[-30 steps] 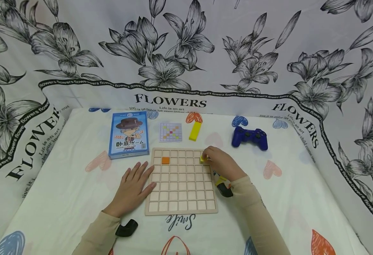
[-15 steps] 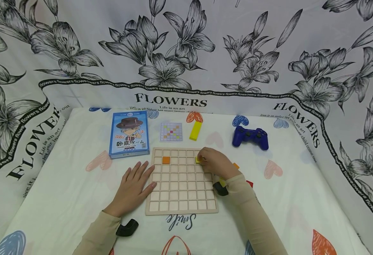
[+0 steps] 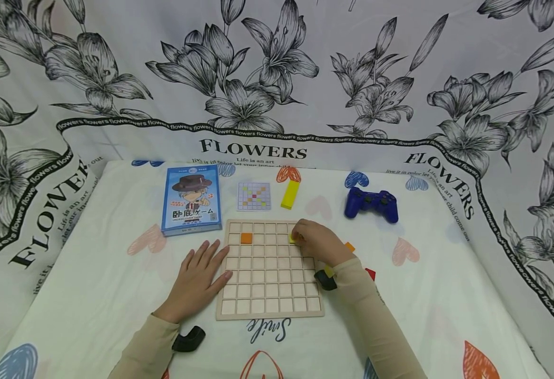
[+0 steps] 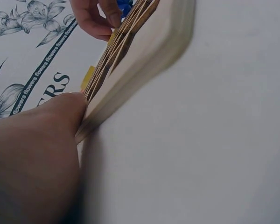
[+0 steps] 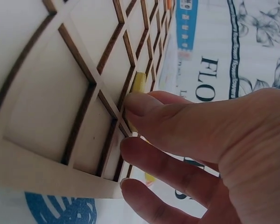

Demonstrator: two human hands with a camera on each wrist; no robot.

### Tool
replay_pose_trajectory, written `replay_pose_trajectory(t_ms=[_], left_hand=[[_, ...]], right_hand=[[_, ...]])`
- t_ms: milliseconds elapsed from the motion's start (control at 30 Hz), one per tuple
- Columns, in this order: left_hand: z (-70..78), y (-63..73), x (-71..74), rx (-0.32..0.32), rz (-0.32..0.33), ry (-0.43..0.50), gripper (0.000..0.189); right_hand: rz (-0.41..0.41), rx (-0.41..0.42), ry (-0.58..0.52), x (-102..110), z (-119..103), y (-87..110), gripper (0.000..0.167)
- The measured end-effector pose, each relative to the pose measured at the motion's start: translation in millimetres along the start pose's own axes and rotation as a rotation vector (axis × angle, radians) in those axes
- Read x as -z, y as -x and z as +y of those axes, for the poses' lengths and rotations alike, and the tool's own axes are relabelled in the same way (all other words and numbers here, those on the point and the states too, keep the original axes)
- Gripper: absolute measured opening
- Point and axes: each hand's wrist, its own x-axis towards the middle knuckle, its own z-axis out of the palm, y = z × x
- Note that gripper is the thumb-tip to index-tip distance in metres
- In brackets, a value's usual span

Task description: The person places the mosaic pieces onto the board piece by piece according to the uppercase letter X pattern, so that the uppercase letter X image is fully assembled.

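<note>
A pale wooden grid board lies in the middle of the table. One orange square tile sits in a cell of its second row from the far side. My right hand is over the board's far right part and pinches a small yellow tile between thumb and finger. In the right wrist view the tile stands at the grid bars; the fingers partly hide it. My left hand rests along the board's left edge, fingers spread, with the thumb on the frame.
Beyond the board are a blue game box, a patterned grid card, a yellow bar and a dark blue game controller. An orange piece and a red piece show beside my right forearm, which partly covers that area.
My right hand has shifted slightly left across the board with the yellow tile, showing the orange and red pieces beside the forearm. My left hand stays in place.
</note>
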Motion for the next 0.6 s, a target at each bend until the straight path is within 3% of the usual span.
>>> replay_pose_trajectory(t_ms=[600], left_hand=[[-0.7,0.9,-1.1,-0.003,0.01,-0.006,0.064]], right_hand=[[0.011,0.029,0.025,-1.6,0.4,-1.2,0.01]])
